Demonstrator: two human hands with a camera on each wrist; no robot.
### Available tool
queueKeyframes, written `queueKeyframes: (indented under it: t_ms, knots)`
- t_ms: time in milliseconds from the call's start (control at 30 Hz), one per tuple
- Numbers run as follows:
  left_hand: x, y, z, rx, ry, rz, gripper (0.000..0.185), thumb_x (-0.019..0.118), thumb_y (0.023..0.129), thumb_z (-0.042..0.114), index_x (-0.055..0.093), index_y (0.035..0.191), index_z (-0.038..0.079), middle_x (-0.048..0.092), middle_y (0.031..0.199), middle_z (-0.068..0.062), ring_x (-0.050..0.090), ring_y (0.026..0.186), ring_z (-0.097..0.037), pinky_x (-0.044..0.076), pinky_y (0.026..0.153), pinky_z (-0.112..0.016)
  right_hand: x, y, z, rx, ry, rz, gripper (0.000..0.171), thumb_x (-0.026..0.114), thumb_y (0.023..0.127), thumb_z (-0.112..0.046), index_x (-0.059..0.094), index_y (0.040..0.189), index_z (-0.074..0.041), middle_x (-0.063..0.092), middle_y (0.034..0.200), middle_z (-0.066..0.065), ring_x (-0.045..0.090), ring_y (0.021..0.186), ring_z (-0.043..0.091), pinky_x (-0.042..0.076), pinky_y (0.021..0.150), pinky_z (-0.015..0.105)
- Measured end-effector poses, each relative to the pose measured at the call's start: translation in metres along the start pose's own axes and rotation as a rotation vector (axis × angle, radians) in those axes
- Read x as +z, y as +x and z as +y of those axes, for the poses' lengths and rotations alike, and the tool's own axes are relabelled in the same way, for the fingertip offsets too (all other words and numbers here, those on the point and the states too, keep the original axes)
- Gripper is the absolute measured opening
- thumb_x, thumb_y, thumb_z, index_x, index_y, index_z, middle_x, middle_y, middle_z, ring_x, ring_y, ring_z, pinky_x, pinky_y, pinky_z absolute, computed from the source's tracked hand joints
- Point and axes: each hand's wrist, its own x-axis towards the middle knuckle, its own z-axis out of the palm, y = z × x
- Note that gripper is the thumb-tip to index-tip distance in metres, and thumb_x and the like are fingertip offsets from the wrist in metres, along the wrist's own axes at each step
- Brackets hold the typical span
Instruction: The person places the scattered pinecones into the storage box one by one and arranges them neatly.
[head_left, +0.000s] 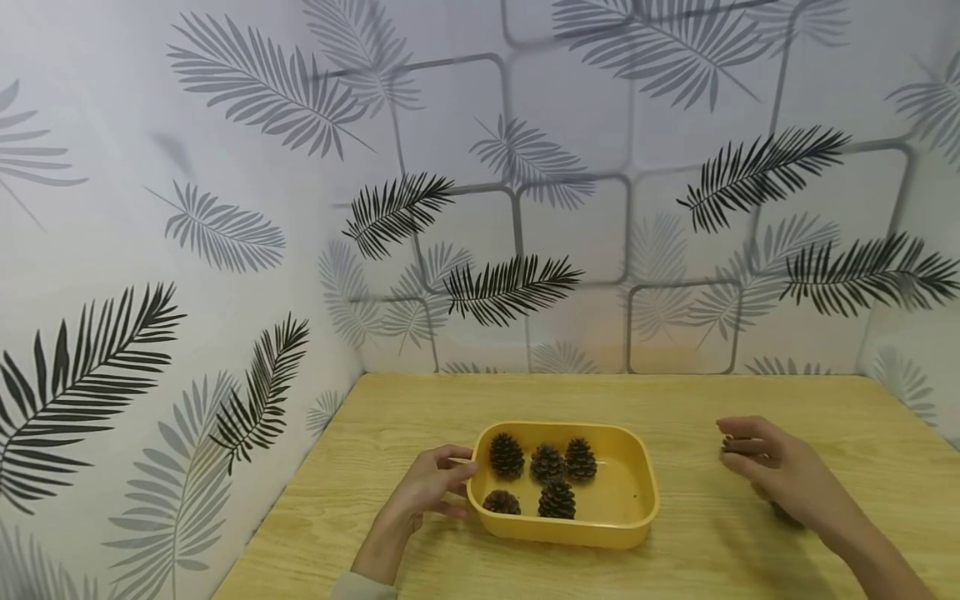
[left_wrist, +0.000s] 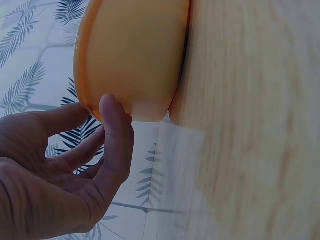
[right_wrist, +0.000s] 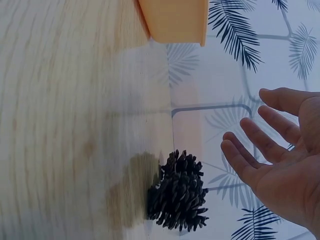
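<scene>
A yellow plastic tray [head_left: 564, 533] sits on the wooden table and holds several brown pine cones [head_left: 547, 463]. My left hand [head_left: 431, 487] holds the tray's left end, with the thumb [left_wrist: 116, 135] pressed against the tray's outer wall [left_wrist: 135, 55] and a finger reaching to the rim. To the right of the tray, my right hand [head_left: 772, 467] hovers low over the table with relaxed, spread fingers. In the right wrist view a loose pine cone [right_wrist: 177, 192] lies on the table just in front of that hand [right_wrist: 280, 165], apart from the fingers. The tray's corner [right_wrist: 175, 20] shows beyond it.
The table [head_left: 750, 400] stands in a corner. Walls papered with leaf patterns [head_left: 525, 250] close it in at the back and on both sides. Bare wood surrounds the tray.
</scene>
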Motion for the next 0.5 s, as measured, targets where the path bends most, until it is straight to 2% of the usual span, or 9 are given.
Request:
queueKeyframes:
  t_ms: [67, 167, 267, 333, 433, 500]
  knots:
    - [0.001, 0.0, 0.0, -0.002, 0.001, 0.001, 0.046, 0.065, 0.105, 0.021, 0.056, 0.143, -0.003, 0.064, 0.121, -0.022, 0.072, 0.086, -0.024, 0.067, 0.065, -0.037, -0.002, -0.002, 0.004, -0.01, -0.016, 0.008, 0.051, 0.066, 0.105, -0.029, 0.053, 0.148, -0.006, 0.058, 0.143, 0.025, 0.062, 0.106, -0.003, 0.06, 0.076, 0.023]
    - [0.002, 0.001, 0.0, -0.003, -0.001, 0.003, 0.046, 0.066, 0.105, 0.02, 0.057, 0.143, -0.003, 0.064, 0.12, -0.022, 0.072, 0.085, -0.023, 0.067, 0.064, -0.037, -0.006, -0.005, 0.011, -0.031, -0.058, 0.025, 0.049, 0.067, 0.104, -0.026, 0.055, 0.147, -0.005, 0.059, 0.141, 0.025, 0.061, 0.106, -0.004, 0.058, 0.076, 0.02]
    - [0.003, 0.001, 0.0, -0.003, -0.002, 0.004, 0.045, 0.066, 0.104, 0.02, 0.058, 0.142, -0.003, 0.064, 0.119, -0.021, 0.072, 0.085, -0.024, 0.067, 0.063, -0.036, -0.012, -0.009, 0.018, -0.042, -0.075, 0.031, 0.046, 0.066, 0.105, -0.023, 0.055, 0.146, -0.004, 0.06, 0.14, 0.024, 0.058, 0.103, -0.009, 0.058, 0.075, 0.021]
    - [0.003, 0.001, -0.001, -0.001, -0.001, 0.006, 0.046, 0.066, 0.104, 0.021, 0.058, 0.142, -0.003, 0.064, 0.119, -0.021, 0.072, 0.085, -0.023, 0.067, 0.063, -0.037, -0.016, -0.011, 0.021, -0.034, -0.084, 0.03, 0.047, 0.065, 0.105, -0.024, 0.054, 0.146, -0.004, 0.059, 0.14, 0.025, 0.063, 0.103, -0.002, 0.059, 0.074, 0.023]
    - [0.003, 0.001, -0.001, 0.0, 0.001, 0.01, 0.047, 0.067, 0.104, 0.021, 0.057, 0.143, -0.003, 0.064, 0.119, -0.022, 0.072, 0.086, -0.024, 0.067, 0.064, -0.038, -0.02, -0.014, 0.024, -0.013, -0.091, 0.041, 0.049, 0.065, 0.106, -0.024, 0.051, 0.148, -0.001, 0.056, 0.142, 0.028, 0.069, 0.11, 0.025, 0.063, 0.075, 0.032]
    - [0.003, 0.0, 0.0, 0.001, 0.003, 0.012, 0.047, 0.067, 0.104, 0.021, 0.057, 0.143, -0.003, 0.064, 0.12, -0.022, 0.072, 0.086, -0.024, 0.067, 0.064, -0.038, -0.024, -0.016, 0.025, 0.016, -0.093, 0.038, 0.053, 0.063, 0.107, -0.026, 0.048, 0.15, 0.001, 0.053, 0.145, 0.031, 0.064, 0.116, 0.047, 0.064, 0.079, 0.043]
